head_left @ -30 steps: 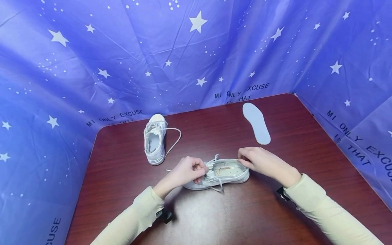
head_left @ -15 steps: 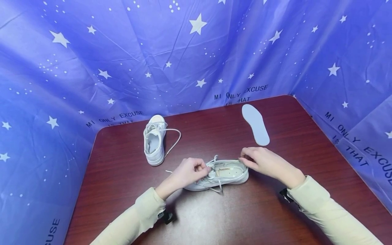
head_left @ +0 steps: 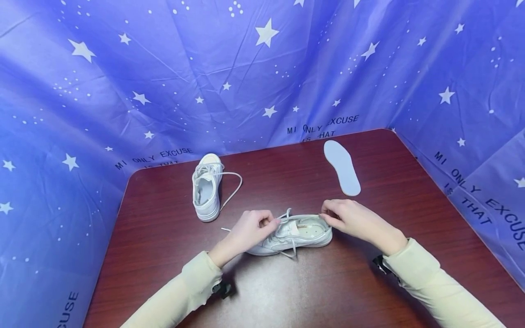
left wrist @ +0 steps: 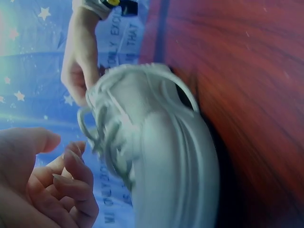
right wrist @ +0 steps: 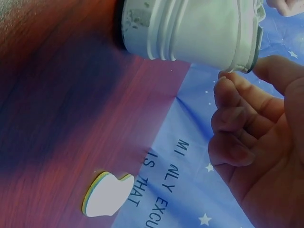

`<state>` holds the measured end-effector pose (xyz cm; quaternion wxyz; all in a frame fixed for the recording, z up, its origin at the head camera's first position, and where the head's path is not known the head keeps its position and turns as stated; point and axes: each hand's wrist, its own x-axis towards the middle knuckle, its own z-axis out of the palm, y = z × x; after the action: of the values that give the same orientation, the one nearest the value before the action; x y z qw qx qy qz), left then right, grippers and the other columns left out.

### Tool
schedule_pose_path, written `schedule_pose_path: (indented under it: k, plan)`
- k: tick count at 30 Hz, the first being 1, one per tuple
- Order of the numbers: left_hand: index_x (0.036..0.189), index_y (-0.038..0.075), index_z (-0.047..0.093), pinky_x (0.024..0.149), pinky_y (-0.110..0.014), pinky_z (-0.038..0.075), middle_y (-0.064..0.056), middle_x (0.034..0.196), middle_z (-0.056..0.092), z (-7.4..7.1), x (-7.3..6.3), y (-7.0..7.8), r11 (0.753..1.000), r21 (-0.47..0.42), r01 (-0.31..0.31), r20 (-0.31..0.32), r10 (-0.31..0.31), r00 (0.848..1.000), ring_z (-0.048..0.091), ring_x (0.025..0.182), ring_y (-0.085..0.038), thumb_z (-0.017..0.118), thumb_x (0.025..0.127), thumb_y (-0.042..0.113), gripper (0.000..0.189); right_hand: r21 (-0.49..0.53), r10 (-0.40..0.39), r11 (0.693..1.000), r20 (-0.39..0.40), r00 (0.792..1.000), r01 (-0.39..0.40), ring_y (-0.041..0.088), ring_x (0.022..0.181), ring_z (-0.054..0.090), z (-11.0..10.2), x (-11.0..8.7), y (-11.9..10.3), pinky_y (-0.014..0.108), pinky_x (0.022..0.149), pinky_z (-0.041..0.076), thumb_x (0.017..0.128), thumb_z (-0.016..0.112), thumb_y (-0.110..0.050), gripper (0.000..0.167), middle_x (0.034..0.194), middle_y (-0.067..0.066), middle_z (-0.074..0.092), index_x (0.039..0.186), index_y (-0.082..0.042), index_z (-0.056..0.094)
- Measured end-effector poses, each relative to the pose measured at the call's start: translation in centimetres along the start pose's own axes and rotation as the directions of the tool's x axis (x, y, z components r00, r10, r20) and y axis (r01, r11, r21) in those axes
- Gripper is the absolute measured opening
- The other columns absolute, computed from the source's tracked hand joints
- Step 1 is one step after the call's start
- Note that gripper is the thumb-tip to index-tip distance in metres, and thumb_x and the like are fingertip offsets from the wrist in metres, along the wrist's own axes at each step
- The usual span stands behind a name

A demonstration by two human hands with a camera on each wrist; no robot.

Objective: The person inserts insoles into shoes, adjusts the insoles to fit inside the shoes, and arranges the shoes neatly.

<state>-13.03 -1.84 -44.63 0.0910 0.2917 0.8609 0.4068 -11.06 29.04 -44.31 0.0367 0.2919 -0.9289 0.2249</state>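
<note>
A white lace-up sneaker (head_left: 313, 244) lies on its sole across the middle of the table, toe to the left. Its laces (left wrist: 114, 128) are loose over the tongue (head_left: 292, 228), and one loop hangs down the near side. My left hand (head_left: 251, 231) hovers above the toe and laces. In the left wrist view that hand's thumb and loosely curled fingers (left wrist: 71, 183) are apart, with nothing between them. At the heel end, my right hand (head_left: 348, 221) pinches the collar rim between thumb and forefinger. The right wrist view shows this pinch beside the sneaker's heel (right wrist: 204, 35).
A second white sneaker (head_left: 208, 212) stands at the back left, toe away, with a lace trailing to its right. One light insole (head_left: 342, 168) lies flat at the back right of the reddish-brown table (head_left: 283, 296). A blue star-patterned curtain (head_left: 246, 54) borders the table behind.
The tongue, bunched near my left fingertips earlier, now lies flatter toward the shoe opening. My left hand has shifted very slightly; my right hand stays at the collar rim.
</note>
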Motion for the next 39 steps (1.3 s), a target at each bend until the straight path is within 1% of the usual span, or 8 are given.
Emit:
schedule_pose_path:
  k: [5,10,18,21,24,31,35,39]
  plan:
    - [0.077,0.017,0.064,0.057,-0.022,0.040,0.014,0.064,0.055,-0.5,-0.5,-1.2,0.998,0.065,0.010,-0.011,-0.009,1.000,0.046,0.057,0.001,0.064,0.099,0.022,0.023,0.000,0.015,1.000,0.019,1.000,-0.015,0.006,0.070,0.056,0.1,0.1,-0.2,0.029,0.065,0.050,0.092,0.073,-0.008,0.017,0.081,-0.014,0.060,0.086,-0.019,0.061]
    - [0.082,0.016,0.068,0.058,-0.022,0.041,0.012,0.067,0.056,-1.0,-1.0,-1.7,0.994,0.114,0.000,-0.007,0.001,1.000,0.047,0.060,-0.001,0.064,0.097,0.020,0.016,0.001,0.015,1.000,0.013,1.000,-0.015,0.002,0.070,0.053,0.1,0.1,0.0,0.029,0.065,0.050,0.093,0.073,-0.008,0.017,0.081,-0.015,0.059,0.086,-0.019,0.062]
    - [0.084,0.016,0.069,0.062,-0.023,0.045,0.011,0.071,0.060,-2.2,-2.4,-3.5,0.980,0.187,0.062,-0.075,-0.049,0.996,0.052,0.064,-0.002,0.066,0.093,0.015,0.010,-0.018,0.045,0.999,-0.021,0.999,-0.046,0.002,0.070,0.053,-0.3,0.0,0.6,0.030,0.067,0.051,0.093,0.071,-0.009,0.017,0.079,-0.017,0.057,0.085,-0.021,0.063]
    - [0.084,0.016,0.069,0.063,-0.022,0.046,0.010,0.073,0.061,-2.2,-2.8,-4.1,0.977,0.202,0.068,-0.080,-0.052,0.995,0.053,0.065,-0.002,0.066,0.093,0.015,0.009,-0.037,0.071,0.997,-0.050,0.996,-0.073,0.003,0.067,0.052,-0.5,-0.1,1.2,0.030,0.065,0.050,0.094,0.071,-0.011,0.014,0.077,-0.016,0.056,0.085,-0.019,0.064]
    - [0.083,0.017,0.069,0.063,-0.022,0.046,0.010,0.073,0.061,-2.2,-3.0,-4.2,0.974,0.215,0.065,-0.086,-0.047,0.995,0.053,0.065,-0.002,0.066,0.092,0.014,0.010,-0.043,0.102,0.993,-0.089,0.991,-0.106,0.004,0.065,0.050,-0.9,0.0,2.3,0.032,0.064,0.049,0.093,0.071,-0.010,0.010,0.073,-0.014,0.055,0.087,-0.016,0.066]
    - [0.083,0.017,0.068,0.063,-0.023,0.045,0.010,0.075,0.060,-2.0,-3.3,-3.5,0.968,0.247,0.042,-0.116,-0.013,0.993,0.054,0.066,-0.004,0.066,0.091,0.012,0.010,-0.064,0.222,0.971,-0.128,0.967,-0.232,0.013,0.065,0.056,-2.2,0.8,5.6,0.039,0.063,0.049,0.095,0.067,-0.010,0.004,0.073,-0.005,0.060,0.091,-0.009,0.066]
    - [0.083,0.017,0.068,0.062,-0.023,0.045,0.010,0.074,0.060,-1.7,-3.5,-3.0,0.965,0.261,0.027,-0.127,0.006,0.992,0.054,0.065,-0.005,0.066,0.091,0.012,0.010,-0.096,0.311,0.941,-0.124,0.942,-0.323,0.021,0.067,0.059,-2.8,1.6,7.6,0.045,0.064,0.050,0.095,0.065,-0.013,0.010,0.076,0.006,0.063,0.092,-0.003,0.064]
    - [0.083,0.018,0.068,0.059,-0.023,0.044,0.010,0.074,0.059,-1.3,-3.4,-2.7,0.959,0.285,0.013,-0.126,0.024,0.992,0.053,0.063,-0.004,0.067,0.092,0.014,0.010,-0.121,0.392,0.907,-0.108,0.913,-0.404,0.033,0.073,0.062,-3.0,2.8,9.3,0.055,0.070,0.052,0.097,0.065,-0.019,0.024,0.086,0.020,0.065,0.098,0.005,0.063]
